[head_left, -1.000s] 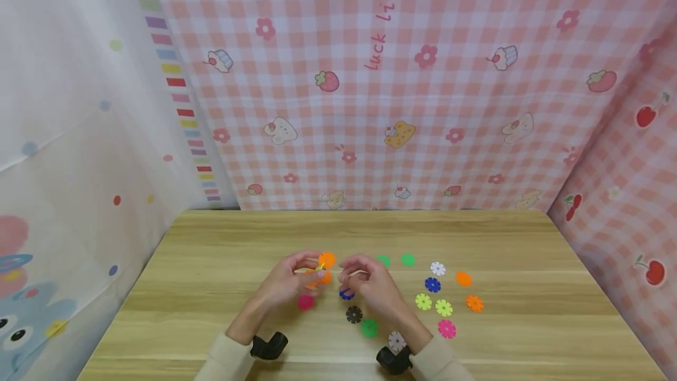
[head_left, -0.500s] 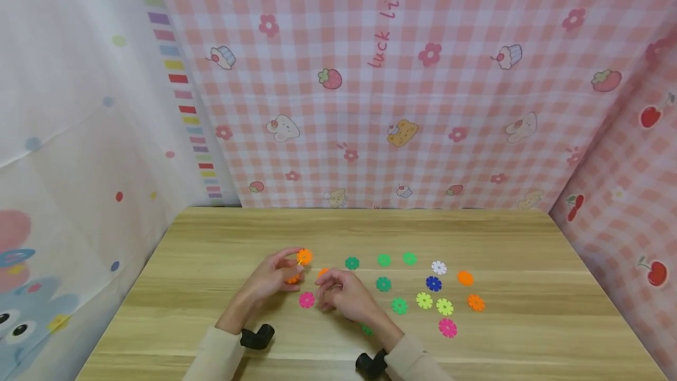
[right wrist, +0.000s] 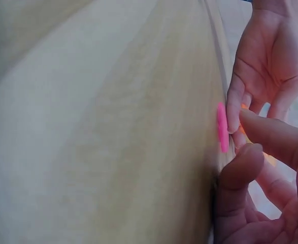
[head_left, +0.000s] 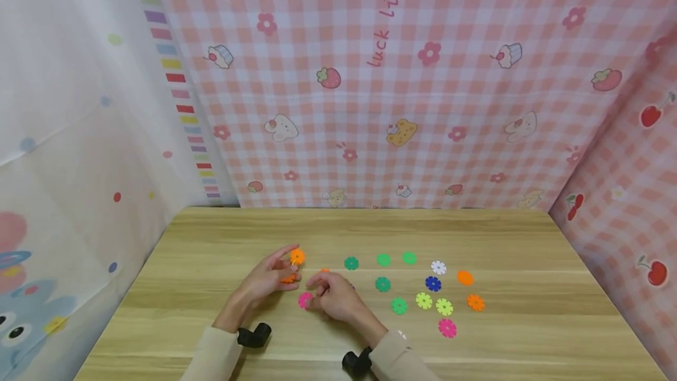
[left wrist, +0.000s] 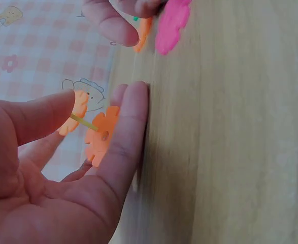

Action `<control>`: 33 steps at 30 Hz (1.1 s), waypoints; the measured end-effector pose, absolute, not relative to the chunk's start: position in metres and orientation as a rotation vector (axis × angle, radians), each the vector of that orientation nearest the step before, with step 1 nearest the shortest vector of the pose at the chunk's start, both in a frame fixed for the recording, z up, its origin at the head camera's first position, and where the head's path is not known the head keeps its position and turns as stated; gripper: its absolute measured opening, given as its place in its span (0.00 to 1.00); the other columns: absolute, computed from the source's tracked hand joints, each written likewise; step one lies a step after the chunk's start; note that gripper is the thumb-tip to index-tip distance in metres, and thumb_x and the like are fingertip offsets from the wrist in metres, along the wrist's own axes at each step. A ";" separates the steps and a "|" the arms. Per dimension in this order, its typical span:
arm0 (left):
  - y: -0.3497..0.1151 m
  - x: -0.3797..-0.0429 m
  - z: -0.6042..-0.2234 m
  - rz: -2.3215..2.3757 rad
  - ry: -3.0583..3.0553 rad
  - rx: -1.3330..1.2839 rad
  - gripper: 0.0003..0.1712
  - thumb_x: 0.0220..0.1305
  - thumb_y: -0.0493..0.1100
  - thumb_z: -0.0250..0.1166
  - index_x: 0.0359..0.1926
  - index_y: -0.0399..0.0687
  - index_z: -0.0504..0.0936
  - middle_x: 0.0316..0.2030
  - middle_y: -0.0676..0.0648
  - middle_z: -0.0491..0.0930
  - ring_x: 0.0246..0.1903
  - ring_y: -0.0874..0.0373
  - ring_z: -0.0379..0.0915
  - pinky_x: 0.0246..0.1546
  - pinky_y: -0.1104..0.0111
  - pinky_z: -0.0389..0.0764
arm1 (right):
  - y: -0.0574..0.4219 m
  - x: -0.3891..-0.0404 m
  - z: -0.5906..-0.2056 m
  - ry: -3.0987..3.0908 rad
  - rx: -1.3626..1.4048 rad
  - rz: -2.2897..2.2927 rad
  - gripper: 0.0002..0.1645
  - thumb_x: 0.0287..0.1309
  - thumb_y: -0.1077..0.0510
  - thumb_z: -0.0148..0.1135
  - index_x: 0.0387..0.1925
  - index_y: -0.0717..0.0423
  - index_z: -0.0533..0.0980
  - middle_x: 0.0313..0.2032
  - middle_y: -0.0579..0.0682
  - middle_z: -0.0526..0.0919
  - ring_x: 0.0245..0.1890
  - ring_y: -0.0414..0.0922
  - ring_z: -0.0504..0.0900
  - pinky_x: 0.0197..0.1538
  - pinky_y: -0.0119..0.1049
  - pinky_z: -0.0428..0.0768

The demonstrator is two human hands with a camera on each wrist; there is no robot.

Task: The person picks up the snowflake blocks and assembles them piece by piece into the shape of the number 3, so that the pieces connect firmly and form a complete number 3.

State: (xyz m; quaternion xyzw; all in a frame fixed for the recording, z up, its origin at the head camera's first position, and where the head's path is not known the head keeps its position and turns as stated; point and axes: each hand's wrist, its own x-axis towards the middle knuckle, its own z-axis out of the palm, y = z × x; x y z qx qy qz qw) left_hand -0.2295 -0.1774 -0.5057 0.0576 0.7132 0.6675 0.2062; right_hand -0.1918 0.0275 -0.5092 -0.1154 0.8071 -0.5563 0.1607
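Note:
My left hand holds a small build of notched plastic discs. In the left wrist view an orange disc lies against the fingers, a yellow disc shows edge-on, and a second orange disc is by the thumb. My right hand hovers low over the table, fingers bent, thumb and forefinger apart. Beside its fingertips a pink disc lies flat; I cannot tell whether they touch it. Another orange disc is partly hidden behind the right hand.
On the wooden table, several loose discs spread to the right: green, blue, yellow-green, white, orange and pink. The right sleeve partly covers a white disc. A checked curtain hangs behind.
My left hand has shifted left with the joined discs. The right hand has moved left and down to the pink disc, uncovering green discs and hiding the blue and black ones near it.

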 end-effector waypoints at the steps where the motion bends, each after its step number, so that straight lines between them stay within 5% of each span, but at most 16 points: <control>1: -0.178 -0.230 -0.506 1.853 1.983 0.172 0.34 0.74 0.33 0.53 0.77 0.45 0.55 0.53 0.31 0.66 0.47 0.49 0.78 0.51 0.56 0.82 | 0.027 -0.192 -0.509 2.309 -0.335 -1.577 0.17 0.49 0.67 0.73 0.43 0.59 0.80 0.24 0.46 0.73 0.13 0.40 0.70 0.19 0.29 0.69; 9: -0.183 -0.232 -0.504 1.813 1.997 0.185 0.33 0.75 0.34 0.52 0.77 0.48 0.55 0.46 0.36 0.68 0.46 0.48 0.80 0.49 0.58 0.83 | 0.025 -0.195 -0.510 2.366 -0.382 -1.500 0.17 0.49 0.67 0.75 0.43 0.58 0.82 0.22 0.45 0.70 0.12 0.39 0.68 0.17 0.28 0.66; 20: -0.180 -0.234 -0.504 1.813 2.012 0.195 0.32 0.75 0.35 0.52 0.76 0.46 0.57 0.49 0.34 0.68 0.45 0.50 0.80 0.49 0.57 0.83 | 0.022 -0.194 -0.509 2.528 -0.422 -1.388 0.13 0.45 0.66 0.78 0.35 0.54 0.84 0.23 0.44 0.70 0.24 0.40 0.68 0.26 0.29 0.66; 33: -0.181 -0.231 -0.511 1.836 1.999 0.160 0.31 0.75 0.36 0.53 0.76 0.45 0.58 0.50 0.35 0.67 0.45 0.50 0.81 0.48 0.60 0.84 | 0.022 -0.191 -0.511 2.452 -0.346 -1.475 0.14 0.43 0.70 0.76 0.32 0.57 0.81 0.24 0.46 0.70 0.18 0.38 0.68 0.20 0.27 0.65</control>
